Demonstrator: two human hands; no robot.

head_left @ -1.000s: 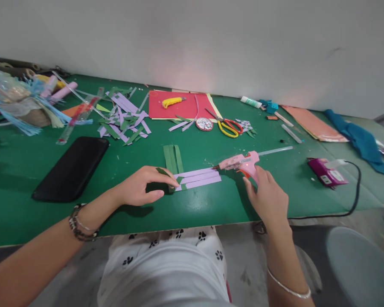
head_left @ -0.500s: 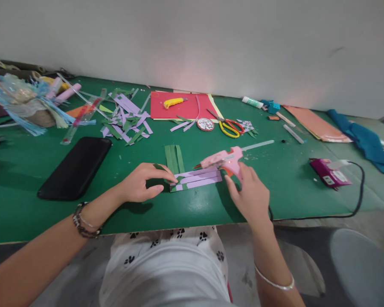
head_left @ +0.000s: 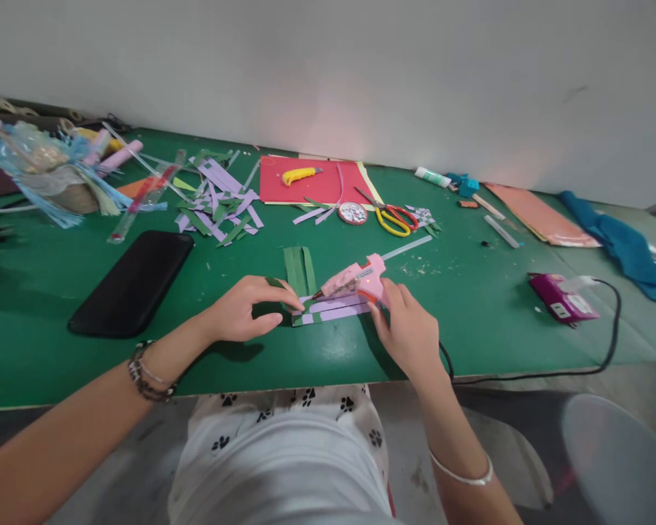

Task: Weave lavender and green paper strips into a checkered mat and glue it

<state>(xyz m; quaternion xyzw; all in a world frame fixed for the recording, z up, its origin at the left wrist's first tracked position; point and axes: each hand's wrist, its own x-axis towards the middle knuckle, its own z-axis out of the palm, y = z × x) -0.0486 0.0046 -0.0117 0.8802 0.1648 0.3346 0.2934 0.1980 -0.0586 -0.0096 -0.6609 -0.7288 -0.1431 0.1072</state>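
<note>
R hand (head_left: 412,332) closed round grip of pink glue gun (head_left: 369,283), index near trigger; nozzle (head_left: 318,294) angled down at L end of weave (head_left: 313,316), contact unclear. L hand (head_left: 246,313) has fingertips pressed on same end, thumb clear; can't tell if it's pinching a strip. Weave lies flat on table (head_left: 333,364) between hands, close to near edge: purple strips (head_left: 347,312) run sideways, green strips (head_left: 294,270) stick out away from person. Strips look like paper: v. light, floppy lengthwise, prob. crease/tear easily & slide apart if tugged; best held flat at crossings, w/ fingers off nozzle (likely hot). Gun looks stiff, fairly light, a bit nose-heavy maybe; take by grip only. Cord (head_left: 612,343) may drag on it, runs along near edge to purple box (head_left: 563,297) at R. Table green, smooth, slightly shiny, w/ glue-like specks, so loose paper may skid. Phone (head_left: 134,284) to L, scraps (head_left: 224,200) past it, cutter (head_left: 298,176) on red paper (head_left: 276,191), scissors (head_left: 379,206) just R of that. Plain pale wall (head_left: 328,80) behind, grey seat (head_left: 612,452) lower R, concrete-look floor.
</note>
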